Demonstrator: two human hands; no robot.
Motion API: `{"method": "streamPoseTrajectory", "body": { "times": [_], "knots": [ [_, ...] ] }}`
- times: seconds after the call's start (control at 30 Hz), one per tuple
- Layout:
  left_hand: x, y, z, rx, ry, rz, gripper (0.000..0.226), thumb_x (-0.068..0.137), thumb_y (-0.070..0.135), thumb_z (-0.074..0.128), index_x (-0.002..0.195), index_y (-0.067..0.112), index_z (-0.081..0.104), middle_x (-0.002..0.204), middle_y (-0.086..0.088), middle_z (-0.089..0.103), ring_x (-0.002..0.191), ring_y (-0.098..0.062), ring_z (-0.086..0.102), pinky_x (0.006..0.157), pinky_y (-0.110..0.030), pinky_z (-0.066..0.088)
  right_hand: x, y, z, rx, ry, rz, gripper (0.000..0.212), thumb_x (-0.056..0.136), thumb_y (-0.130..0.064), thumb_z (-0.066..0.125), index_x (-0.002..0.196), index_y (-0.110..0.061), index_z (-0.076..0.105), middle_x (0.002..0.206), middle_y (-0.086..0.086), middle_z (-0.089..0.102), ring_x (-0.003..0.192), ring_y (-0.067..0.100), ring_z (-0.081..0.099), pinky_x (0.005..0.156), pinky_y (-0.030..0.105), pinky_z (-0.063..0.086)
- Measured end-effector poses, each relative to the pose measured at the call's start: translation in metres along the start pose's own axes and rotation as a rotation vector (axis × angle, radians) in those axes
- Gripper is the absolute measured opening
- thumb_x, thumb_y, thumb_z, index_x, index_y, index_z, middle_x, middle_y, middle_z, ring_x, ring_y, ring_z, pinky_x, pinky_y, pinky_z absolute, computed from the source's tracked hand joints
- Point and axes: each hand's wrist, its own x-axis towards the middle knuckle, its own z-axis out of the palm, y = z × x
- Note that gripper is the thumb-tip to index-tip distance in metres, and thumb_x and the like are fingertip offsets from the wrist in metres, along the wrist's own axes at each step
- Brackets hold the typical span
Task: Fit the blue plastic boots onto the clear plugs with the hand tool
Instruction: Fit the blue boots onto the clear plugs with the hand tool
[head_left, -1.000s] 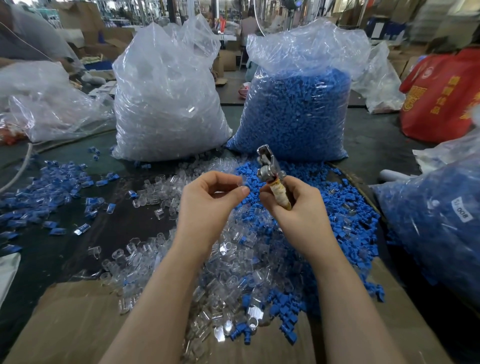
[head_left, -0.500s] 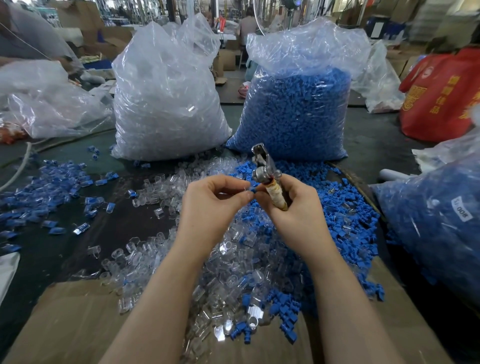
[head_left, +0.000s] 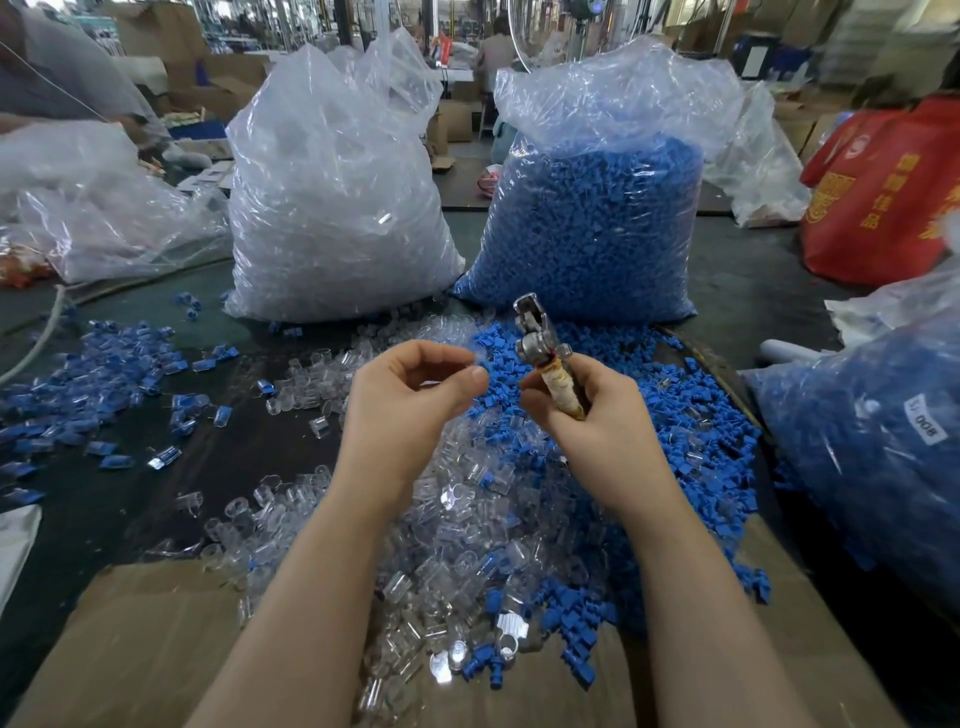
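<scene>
- Your right hand (head_left: 592, 410) grips the hand tool (head_left: 545, 364) by its wrapped handle, metal head tilted up and away.
- Your left hand (head_left: 410, 400) is curled just beside it; whether it pinches a part, I cannot tell.
- Clear plugs (head_left: 467, 545) and blue boots (head_left: 675, 410) lie heaped on the worktop (head_left: 130, 493) below.

Left hand's (head_left: 410, 395) pinched thing (clear, perhaps) too small to tell

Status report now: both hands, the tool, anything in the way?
Right hand grips hand tool, metal head up. Left hand pinching something small, hard to identify. Both above loose clear plugs and blue boots. Nothing between hands.
</scene>
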Motion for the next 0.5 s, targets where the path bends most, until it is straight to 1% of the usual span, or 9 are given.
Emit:
{"method": "streamPoseTrajectory", "body": {
  "times": [0.07,0.17,0.27,0.37,0.43,0.5],
  "knots": [
    [0.0011,0.0006,-0.0017,-0.045,-0.001,-0.001,0.015,0.078,0.003,0.078,0.086,0.013,0.07,0.088,-0.014,0.075,0.09,-0.031,0.072,0.078,-0.028,0.06,-0.0005,0.0021,-0.0031,-0.025,-0.021,0.024,0.005,0.088,-0.02,0.07,0.087,-0.022,0.066,0.081,-0.001,0.069,0.075,0.024,0.063,0.073,0.049,0.053],
    [0.0014,0.0007,-0.0021,-0.058,-0.007,0.012,0.015,0.077,0.003,0.078,0.086,0.012,0.07,0.088,-0.013,0.074,0.089,-0.027,0.071,0.077,-0.027,0.059,-0.0012,0.0033,-0.0055,-0.09,-0.069,0.028,0.006,0.087,-0.021,0.069,0.088,-0.025,0.066,0.083,-0.007,0.07,0.079,0.019,0.065,0.077,0.048,0.055],
    [0.0015,-0.0001,-0.0024,-0.05,-0.011,0.042,0.014,0.077,0.002,0.078,0.085,0.012,0.07,0.083,-0.004,0.074,0.081,-0.018,0.07,0.075,-0.025,0.057,-0.0013,0.0022,-0.0048,-0.133,-0.118,0.032,0.007,0.088,-0.021,0.07,0.088,-0.026,0.065,0.08,-0.008,0.068,0.077,0.017,0.063,0.075,0.046,0.055],
    [0.0019,-0.0001,-0.0031,-0.036,-0.028,0.076,0.014,0.078,0.001,0.077,0.085,0.011,0.07,0.078,0.002,0.074,0.075,-0.01,0.067,0.07,-0.02,0.054,-0.0019,0.0012,-0.0034,-0.149,-0.165,0.047,0.006,0.088,-0.022,0.07,0.088,-0.023,0.064,0.079,-0.005,0.066,0.076,0.024,0.062,0.073,0.048,0.053],
    [0.0018,0.0,-0.0036,-0.012,-0.041,0.095,0.014,0.079,0.0,0.076,0.085,0.011,0.07,0.08,0.001,0.074,0.076,-0.01,0.068,0.07,-0.02,0.054,-0.0019,0.0009,-0.0027,-0.155,-0.187,0.045,0.006,0.089,-0.021,0.069,0.089,-0.02,0.063,0.079,-0.001,0.065,0.075,0.027,0.061,0.072,0.049,0.051],
    [0.0015,0.0001,-0.0039,0.013,-0.05,0.108,0.014,0.08,0.001,0.076,0.085,0.012,0.071,0.083,-0.001,0.075,0.078,-0.012,0.069,0.072,-0.023,0.054,-0.0018,0.0012,-0.0025,-0.158,-0.202,0.043,0.006,0.089,-0.021,0.069,0.09,-0.019,0.063,0.077,-0.003,0.063,0.069,0.021,0.057,0.068,0.046,0.05]
  ]
}}
